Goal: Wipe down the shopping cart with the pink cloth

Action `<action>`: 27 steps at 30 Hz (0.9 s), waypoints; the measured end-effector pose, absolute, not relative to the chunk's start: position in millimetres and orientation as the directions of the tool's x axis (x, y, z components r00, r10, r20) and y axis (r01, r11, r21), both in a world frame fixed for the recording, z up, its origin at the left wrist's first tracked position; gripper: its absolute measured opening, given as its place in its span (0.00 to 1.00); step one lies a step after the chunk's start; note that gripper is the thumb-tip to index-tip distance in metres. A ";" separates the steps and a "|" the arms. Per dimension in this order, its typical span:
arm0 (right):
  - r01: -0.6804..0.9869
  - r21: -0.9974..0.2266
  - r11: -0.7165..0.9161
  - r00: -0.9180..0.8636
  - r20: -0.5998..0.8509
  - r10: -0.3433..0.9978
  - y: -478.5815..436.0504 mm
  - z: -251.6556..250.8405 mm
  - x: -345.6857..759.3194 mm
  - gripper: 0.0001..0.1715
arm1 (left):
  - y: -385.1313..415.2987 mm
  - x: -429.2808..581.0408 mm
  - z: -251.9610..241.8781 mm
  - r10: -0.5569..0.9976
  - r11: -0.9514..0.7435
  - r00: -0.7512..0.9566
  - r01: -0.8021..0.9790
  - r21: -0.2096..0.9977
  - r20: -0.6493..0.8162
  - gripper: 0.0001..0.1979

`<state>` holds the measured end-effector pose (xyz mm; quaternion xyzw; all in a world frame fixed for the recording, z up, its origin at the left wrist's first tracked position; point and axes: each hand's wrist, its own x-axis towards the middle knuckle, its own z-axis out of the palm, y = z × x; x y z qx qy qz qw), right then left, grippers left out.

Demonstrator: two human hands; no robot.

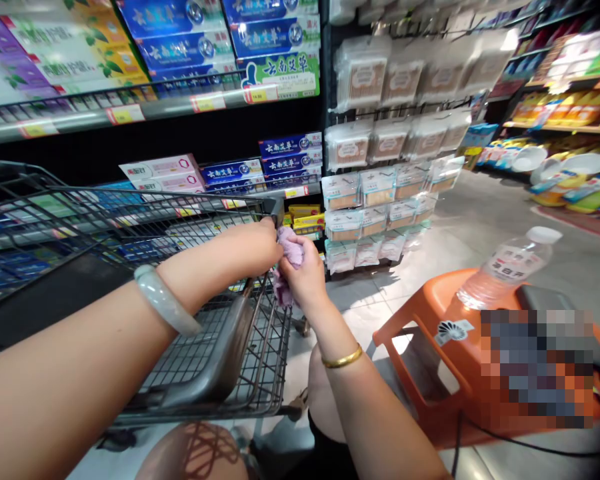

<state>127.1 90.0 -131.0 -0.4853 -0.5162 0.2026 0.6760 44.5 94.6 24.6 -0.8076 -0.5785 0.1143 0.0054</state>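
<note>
A crumpled purple cloth (291, 248) is bunched in my right hand (306, 272), whose fingers are closed around it. Part of the cloth hangs below the hand, against the wire side of the shopping cart (276, 337). My left hand (264, 245) is closed at the cart's upper corner, right beside the cloth. Its fingers are mostly hidden, so I cannot tell whether it grips the cart's rim or the cloth. The cart's grey handle (230, 353) runs below my left forearm.
Toothpaste boxes (235, 172) fill the shelves behind the cart. Packs of cotton swabs (363, 75) hang on a rack beside them. At right, an orange stool (420, 313) bears a water bottle (510, 267), a dark device, a blurred-out item and cables.
</note>
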 end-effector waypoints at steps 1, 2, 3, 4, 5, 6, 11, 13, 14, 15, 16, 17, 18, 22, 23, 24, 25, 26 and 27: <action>0.231 -0.866 0.444 0.398 0.500 0.769 92.3 -128.5 128.5 0.23 | 95.1 44.2 24.4 0.939 -0.322 0.296 0.934 -0.154 -0.173 0.24; 0.230 -0.862 0.453 0.414 0.507 0.756 93.8 -123.7 129.6 0.22 | 95.4 44.1 24.2 0.942 -0.318 0.292 0.934 -0.164 -0.165 0.25; 0.227 -0.853 0.471 0.430 0.521 0.737 94.8 -117.1 130.3 0.22 | 95.7 44.0 24.1 0.944 -0.315 0.289 0.934 -0.172 -0.157 0.25; 0.225 -0.840 0.494 0.442 0.540 0.716 95.6 -109.6 130.7 0.21 | 96.0 44.0 23.9 0.945 -0.315 0.290 0.933 -0.175 -0.153 0.25; 0.226 -0.825 0.517 0.451 0.559 0.695 96.8 -102.5 130.9 0.20 | 96.1 44.1 23.8 0.944 -0.317 0.292 0.932 -0.175 -0.152 0.24; 0.229 -0.814 0.533 0.454 0.574 0.681 98.8 -96.9 131.1 0.20 | 96.2 44.1 23.6 0.944 -0.318 0.293 0.932 -0.175 -0.153 0.24; 0.245 -0.857 0.454 0.437 0.516 0.737 120.8 -110.4 130.5 0.22 | 96.7 45.2 23.4 0.948 -0.301 0.273 0.935 -0.185 -0.164 0.26; 0.215 -0.896 0.388 0.437 0.443 0.783 127.5 -123.4 130.1 0.24 | 97.6 45.8 23.3 0.951 -0.291 0.260 0.936 -0.196 -0.167 0.28; 0.183 -0.914 0.362 0.442 0.406 0.800 128.6 -126.7 130.0 0.24 | 98.2 45.8 23.2 0.952 -0.288 0.256 0.936 -0.201 -0.168 0.28; 0.147 -0.925 0.350 0.452 0.378 0.808 128.2 -127.0 130.1 0.23 | 98.9 45.8 22.9 0.953 -0.285 0.253 0.936 -0.206 -0.169 0.29; 0.117 -0.926 0.359 0.463 0.371 0.805 126.6 -124.3 130.4 0.23 | 99.6 45.6 22.5 0.952 -0.286 0.254 0.936 -0.206 -0.169 0.29; 0.099 -0.915 0.390 0.475 0.388 0.790 124.5 -119.7 130.9 0.22 | 100.2 45.3 22.1 0.951 -0.290 0.259 0.936 -0.202 -0.166 0.29; 0.095 -0.894 0.439 0.482 0.427 0.765 122.4 -114.3 131.5 0.22 | 100.7 45.0 21.6 0.951 -0.293 0.263 0.936 -0.198 -0.163 0.28; 0.135 -0.833 0.536 0.461 0.532 0.710 122.6 -109.1 133.1 0.22 | 101.0 44.4 21.5 0.951 -0.288 0.259 0.939 -0.186 -0.168 0.27; 0.141 -0.855 0.499 0.454 0.504 0.735 124.2 -113.4 133.2 0.23 | 100.6 44.5 21.9 0.953 -0.282 0.251 0.941 -0.189 -0.172 0.27; 0.141 -0.885 0.444 0.453 0.456 0.766 125.4 -118.6 133.2 0.23 | 100.2 44.7 22.5 0.953 -0.279 0.248 0.941 -0.191 -0.173 0.28; 0.136 -0.912 0.388 0.455 0.405 0.793 125.6 -123.2 133.1 0.23 | 99.7 44.9 23.1 0.954 -0.275 0.244 0.942 -0.193 -0.172 0.29; 0.128 -0.929 0.348 0.460 0.366 0.809 124.4 -126.5 133.0 0.23 | 99.2 45.1 23.7 0.956 -0.271 0.239 0.943 -0.195 -0.170 0.29; 0.115 -0.936 0.334 0.470 0.347 0.812 121.8 -127.7 132.9 0.23 | 98.6 45.4 24.1 0.957 -0.268 0.237 0.943 -0.195 -0.168 0.28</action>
